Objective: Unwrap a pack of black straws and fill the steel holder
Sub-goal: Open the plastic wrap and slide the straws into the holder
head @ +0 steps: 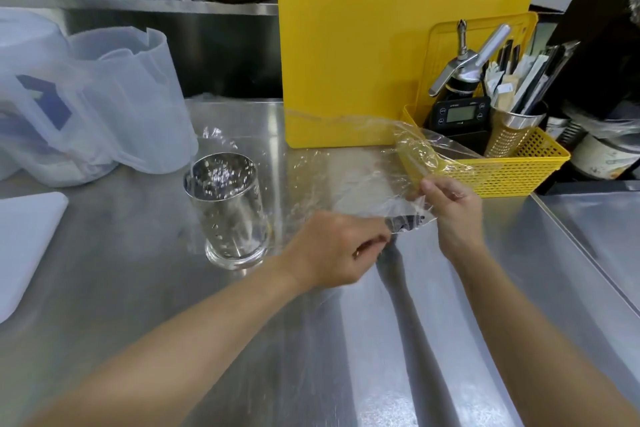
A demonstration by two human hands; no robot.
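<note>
A shiny perforated steel holder point(227, 215) stands upright on the steel counter point(346, 340), left of my hands, and its inside looks empty. Both my hands hold a crumpled sheet of clear plastic wrap point(360, 184) just above the counter. My left hand point(332, 250) pinches the wrap's near edge, beside a small dark printed patch point(407, 222). My right hand point(452, 204) pinches the wrap a little farther right and higher. No loose black straws show on the counter or in the wrap.
A yellow cutting board point(346, 62) leans at the back. A yellow basket point(502, 173) to the right holds a scale, a metal tool and a second steel holder point(512, 132) with dark and paper-wrapped sticks. Translucent jugs point(114, 104) stand at the left, with a white board point(24, 246) near the left edge.
</note>
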